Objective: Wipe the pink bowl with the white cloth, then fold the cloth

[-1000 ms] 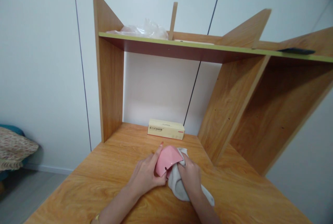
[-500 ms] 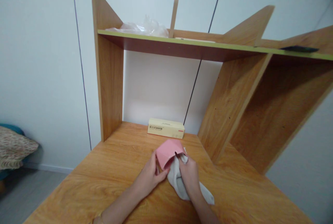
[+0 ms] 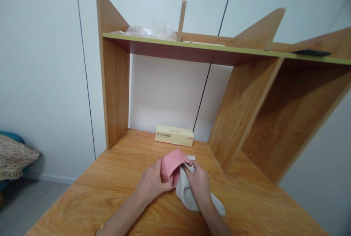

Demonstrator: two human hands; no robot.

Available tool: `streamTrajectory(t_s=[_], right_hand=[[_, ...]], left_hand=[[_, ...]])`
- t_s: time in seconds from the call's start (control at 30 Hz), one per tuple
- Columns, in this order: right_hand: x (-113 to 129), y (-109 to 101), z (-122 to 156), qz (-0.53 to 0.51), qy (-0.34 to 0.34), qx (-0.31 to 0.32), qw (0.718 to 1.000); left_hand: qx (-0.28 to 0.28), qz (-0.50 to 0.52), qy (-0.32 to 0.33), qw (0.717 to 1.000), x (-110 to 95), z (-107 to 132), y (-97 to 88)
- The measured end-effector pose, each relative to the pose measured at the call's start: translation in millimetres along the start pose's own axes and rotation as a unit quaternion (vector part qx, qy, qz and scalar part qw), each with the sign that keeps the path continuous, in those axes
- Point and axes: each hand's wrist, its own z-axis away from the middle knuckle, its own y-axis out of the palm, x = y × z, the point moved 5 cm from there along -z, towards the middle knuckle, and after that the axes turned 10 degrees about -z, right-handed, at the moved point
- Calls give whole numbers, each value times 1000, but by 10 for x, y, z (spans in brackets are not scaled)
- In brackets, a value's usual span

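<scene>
A pink faceted container (image 3: 174, 162), bowl-like with a small notch in its rim, is tipped on its side with the opening toward me. My left hand (image 3: 153, 181) is closed around its left side, thumb at the lower rim. In my right hand (image 3: 197, 179) is a light grey cloth (image 3: 185, 192), pressed to the container's rim and partly inside the opening. The rest of the cloth trails down onto the wooden desk (image 3: 109, 188). The right fingertips are hidden behind the rim and cloth.
A cream cling-film box (image 3: 174, 135) stands behind the container. A small white piece (image 3: 191, 157) lies just beyond my right hand. The wooden shelf unit (image 3: 115, 93) rises around the desk's back, with a clear plastic bag (image 3: 153, 31) and a dark flat object (image 3: 311, 52) on top.
The container has turned and shifted slightly left and down, and my left hand has moved further around it. More of the white piece behind shows. The right hand keeps hold of the cloth.
</scene>
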Motion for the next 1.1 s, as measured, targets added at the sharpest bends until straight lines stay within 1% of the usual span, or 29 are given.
streamTrajectory(t_s=[0.1, 0.2, 0.37, 0.5, 0.6, 0.67, 0.77, 0.9, 1.0, 1.1], right_hand=[[17, -22, 9, 19, -6, -1, 1000], [48, -48, 22, 30, -22, -6, 999], [100, -57, 34, -34, -54, -12, 998], [87, -11, 26, -79, -32, -4, 996], [36, 42, 12, -82, -7, 3, 997], [-12, 82, 2, -67, 6, 13, 998], [-87, 139, -4, -11, 19, 34, 999], [-135, 196, 6, 31, 13, 64, 997], [-117, 181, 15, 36, 11, 70, 997], [-48, 116, 20, 57, 2, 65, 996]], left_hand=[[13, -7, -5, 1000, -13, 3, 3], [10, -8, -3, 1000, -39, 10, -12], [7, 1, -1, 1000, -48, 16, -13], [7, 6, 4, 1000, -28, 17, 0], [9, -2, 5, 1000, -21, 21, 5], [14, -12, 3, 1000, -22, 26, 8], [14, -16, 6, 1000, -34, 30, 5], [4, -7, 13, 1000, -41, 27, -5], [16, -15, 17, 1000, -43, 25, -5], [26, -22, 21, 999, -62, 27, -22]])
